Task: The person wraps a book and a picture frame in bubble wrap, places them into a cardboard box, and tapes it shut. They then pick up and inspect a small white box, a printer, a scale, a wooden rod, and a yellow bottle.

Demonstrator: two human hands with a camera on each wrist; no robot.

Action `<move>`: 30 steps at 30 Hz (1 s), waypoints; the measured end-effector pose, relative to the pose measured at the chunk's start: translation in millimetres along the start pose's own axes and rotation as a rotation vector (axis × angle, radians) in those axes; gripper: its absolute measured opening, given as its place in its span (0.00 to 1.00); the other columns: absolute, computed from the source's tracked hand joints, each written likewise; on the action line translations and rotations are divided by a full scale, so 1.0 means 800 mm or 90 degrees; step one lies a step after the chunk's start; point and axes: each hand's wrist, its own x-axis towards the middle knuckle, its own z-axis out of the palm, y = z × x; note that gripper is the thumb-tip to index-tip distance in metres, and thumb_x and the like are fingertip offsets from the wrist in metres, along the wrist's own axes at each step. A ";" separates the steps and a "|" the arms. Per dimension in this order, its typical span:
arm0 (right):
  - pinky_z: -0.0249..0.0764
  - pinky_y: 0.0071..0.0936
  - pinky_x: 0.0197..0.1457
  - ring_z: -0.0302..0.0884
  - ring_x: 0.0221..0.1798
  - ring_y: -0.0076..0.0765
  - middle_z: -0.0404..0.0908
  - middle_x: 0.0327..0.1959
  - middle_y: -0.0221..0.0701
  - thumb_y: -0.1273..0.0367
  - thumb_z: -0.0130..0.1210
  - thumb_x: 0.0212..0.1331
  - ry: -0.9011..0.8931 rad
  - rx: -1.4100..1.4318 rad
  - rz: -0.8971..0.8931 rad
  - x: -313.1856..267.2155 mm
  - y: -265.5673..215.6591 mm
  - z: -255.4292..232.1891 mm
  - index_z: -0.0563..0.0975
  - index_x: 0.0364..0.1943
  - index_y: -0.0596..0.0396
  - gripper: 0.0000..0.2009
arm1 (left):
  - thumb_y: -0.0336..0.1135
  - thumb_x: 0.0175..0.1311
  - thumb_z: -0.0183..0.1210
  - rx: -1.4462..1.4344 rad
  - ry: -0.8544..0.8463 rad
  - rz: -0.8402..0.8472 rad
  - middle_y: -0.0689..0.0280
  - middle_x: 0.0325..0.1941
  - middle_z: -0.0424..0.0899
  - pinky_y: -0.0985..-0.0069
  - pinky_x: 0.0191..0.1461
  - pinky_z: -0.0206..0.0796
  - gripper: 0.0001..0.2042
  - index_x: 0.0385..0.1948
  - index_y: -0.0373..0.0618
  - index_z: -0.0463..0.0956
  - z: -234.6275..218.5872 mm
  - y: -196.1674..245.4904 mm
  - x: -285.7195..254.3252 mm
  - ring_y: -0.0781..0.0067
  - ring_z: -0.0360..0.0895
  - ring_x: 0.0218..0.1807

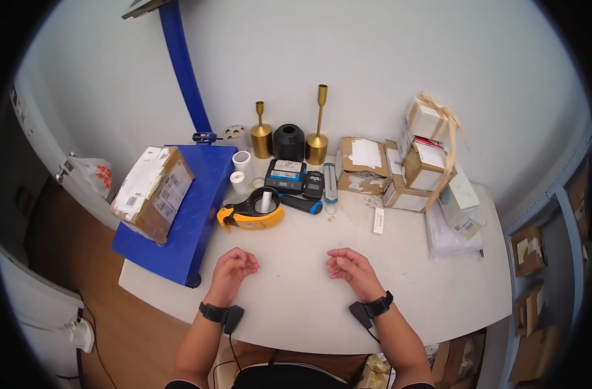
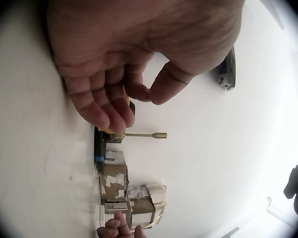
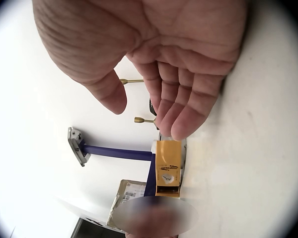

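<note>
Your white table stands against a pale wall. A blue scale carrying a parcel overhangs its left edge. Your left hand and right hand rest near the front edge, fingers loosely curled, holding nothing. The yellow tape dispenser lies just beyond your left hand.

white table against pale wall, wooden floor.

Both hands rest near the front of the surface; the tape dispenser lies behind the left hand, boxes behind the right hand.
</note>
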 end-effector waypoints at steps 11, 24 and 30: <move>0.77 0.25 0.54 0.79 0.49 0.25 0.81 0.48 0.30 0.64 0.52 0.74 -0.010 -0.015 0.009 0.000 0.003 -0.005 0.75 0.59 0.57 0.16 | 0.34 0.66 0.53 0.102 -0.003 0.024 0.59 0.41 0.82 0.69 0.55 0.73 0.07 0.39 0.41 0.75 0.030 0.030 -0.019 0.65 0.82 0.46; 0.78 0.26 0.54 0.79 0.48 0.25 0.81 0.47 0.31 0.65 0.52 0.73 -0.019 -0.017 0.006 0.001 0.002 -0.002 0.76 0.57 0.58 0.15 | 0.41 0.62 0.60 0.570 0.139 0.427 0.54 0.50 0.81 0.65 0.63 0.67 0.15 0.42 0.38 0.74 0.038 0.262 -0.094 0.61 0.78 0.54; 0.78 0.25 0.52 0.79 0.46 0.24 0.81 0.46 0.31 0.66 0.52 0.73 -0.003 -0.022 0.006 0.000 -0.002 0.002 0.76 0.57 0.59 0.15 | 0.52 0.53 0.70 1.322 0.517 0.423 0.45 0.72 0.64 0.56 0.75 0.56 0.45 0.71 0.40 0.59 -0.039 0.293 -0.069 0.42 0.61 0.74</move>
